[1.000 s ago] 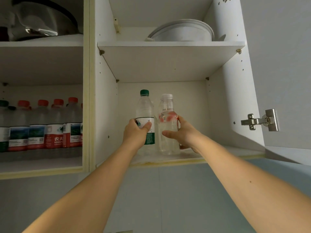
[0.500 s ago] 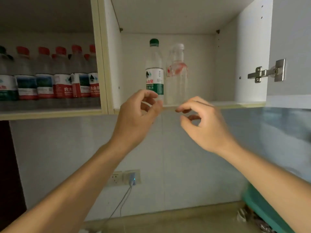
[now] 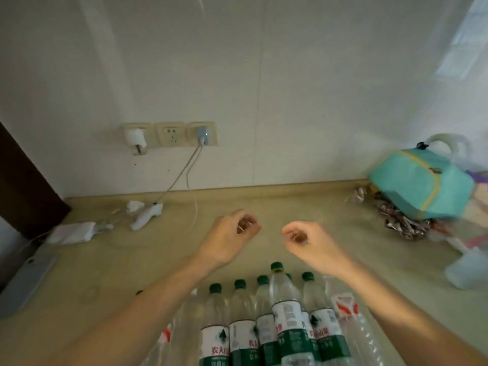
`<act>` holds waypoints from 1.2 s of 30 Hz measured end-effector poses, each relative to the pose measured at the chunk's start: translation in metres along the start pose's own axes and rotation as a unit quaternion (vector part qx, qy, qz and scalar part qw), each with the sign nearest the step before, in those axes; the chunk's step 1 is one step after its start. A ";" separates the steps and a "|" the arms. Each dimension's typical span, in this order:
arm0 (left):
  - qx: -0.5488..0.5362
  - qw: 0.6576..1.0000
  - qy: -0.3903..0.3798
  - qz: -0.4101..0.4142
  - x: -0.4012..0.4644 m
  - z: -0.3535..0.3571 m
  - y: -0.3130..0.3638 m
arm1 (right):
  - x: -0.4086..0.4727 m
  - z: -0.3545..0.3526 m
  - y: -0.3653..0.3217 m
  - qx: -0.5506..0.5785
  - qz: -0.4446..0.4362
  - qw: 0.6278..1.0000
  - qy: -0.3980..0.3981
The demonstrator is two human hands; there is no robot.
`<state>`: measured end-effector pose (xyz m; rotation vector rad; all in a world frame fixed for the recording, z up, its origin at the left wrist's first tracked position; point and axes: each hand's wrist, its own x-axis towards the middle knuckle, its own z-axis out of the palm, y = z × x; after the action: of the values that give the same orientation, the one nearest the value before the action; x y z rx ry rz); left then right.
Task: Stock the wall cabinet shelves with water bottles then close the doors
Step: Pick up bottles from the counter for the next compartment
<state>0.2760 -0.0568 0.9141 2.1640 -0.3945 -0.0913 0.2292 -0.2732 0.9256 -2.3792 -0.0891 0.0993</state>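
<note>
Several green-capped water bottles with green and white labels stand in a cluster at the near edge of the beige counter. A clear bottle with a red and white label stands at the cluster's right. My left hand and my right hand hover over the counter just beyond the bottles, fingers loosely curled, holding nothing. The wall cabinet is out of view.
A teal bag and crumpled wrappers lie at the right. Wall sockets carry plugs with a cable down to white devices and a white adapter. A grey flat object lies at the left edge.
Both hands let go of the two bottles on the cabinet shelf and dropped down. The view swung from the cabinet down to the counter and its bottles.
</note>
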 end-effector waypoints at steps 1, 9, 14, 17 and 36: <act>0.002 1.000 -0.011 -0.028 -0.001 0.013 -0.015 | 0.004 0.012 0.013 -0.004 0.034 0.999 -0.021; 0.081 0.977 -0.028 -0.195 -0.010 0.066 -0.105 | 0.025 0.086 0.078 -0.028 0.173 0.971 -0.165; 0.070 0.970 -0.085 -0.218 -0.019 0.076 -0.119 | 0.039 0.103 0.090 0.031 0.189 0.972 -0.135; 0.091 0.966 -0.105 -0.217 -0.017 0.090 -0.113 | 0.041 0.095 0.092 0.099 0.178 0.971 -0.127; 0.150 0.930 -0.250 -0.222 0.029 0.128 -0.078 | 0.063 -0.016 0.114 0.304 -0.012 0.934 0.185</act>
<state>0.2960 -0.1237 0.7784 2.4868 -0.1991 -0.9040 0.2979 -0.3610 0.8554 -1.7387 0.0847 -0.2961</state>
